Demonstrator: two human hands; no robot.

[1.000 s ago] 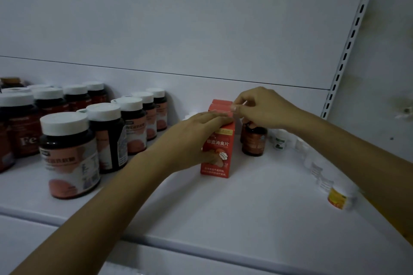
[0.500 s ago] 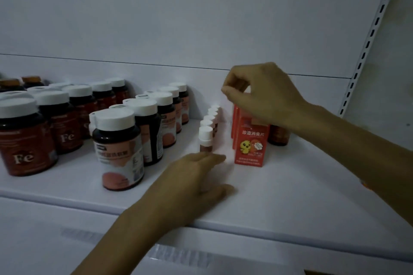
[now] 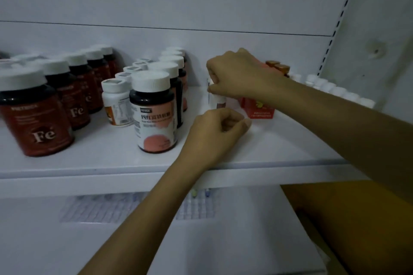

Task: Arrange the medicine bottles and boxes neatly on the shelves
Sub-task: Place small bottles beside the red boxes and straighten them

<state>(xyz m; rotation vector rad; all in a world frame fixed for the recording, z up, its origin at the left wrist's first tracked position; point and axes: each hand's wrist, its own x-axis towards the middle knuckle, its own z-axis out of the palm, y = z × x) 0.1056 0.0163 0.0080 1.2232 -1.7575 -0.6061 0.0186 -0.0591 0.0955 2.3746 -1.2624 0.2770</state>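
Your right hand [image 3: 237,76] is over the shelf [image 3: 279,147], fingers curled downward onto a small vial [image 3: 220,104]. Thumb and fingertips pinch it at its white cap. Only a sliver of cap and the brownish lower body show beneath the hand. The vial stands upright. What stands directly behind it cannot be told, as the hand covers that spot.

Your left hand [image 3: 216,131] sits just in front of the right hand, close to the vial but apart from it. Its fingers are curled in toward the palm, and nothing shows in its hold.

Obstructions to the right of the right hand:
- A red box [image 3: 259,110] stands upright, partly hidden under the wrist and near the vial.
- Two amber-capped bottles [image 3: 277,66] stand behind the wrist.
- A row of small white bottles [image 3: 335,90] runs along the shelf's side, beyond the forearm.

Obstructions to the left of both hands:
- The pink-label bottle [image 3: 154,114] stands nearest, just beside the left wrist, at the front of a file of white-capped dark bottles.
- Beyond it stands a white bottle [image 3: 116,100] with an orange patch on its label.
- Further left are files of red Fe bottles [image 3: 38,123].

Under the left forearm, the lower shelf [image 3: 134,241] carries blister packs [image 3: 194,205], too blurred to read.
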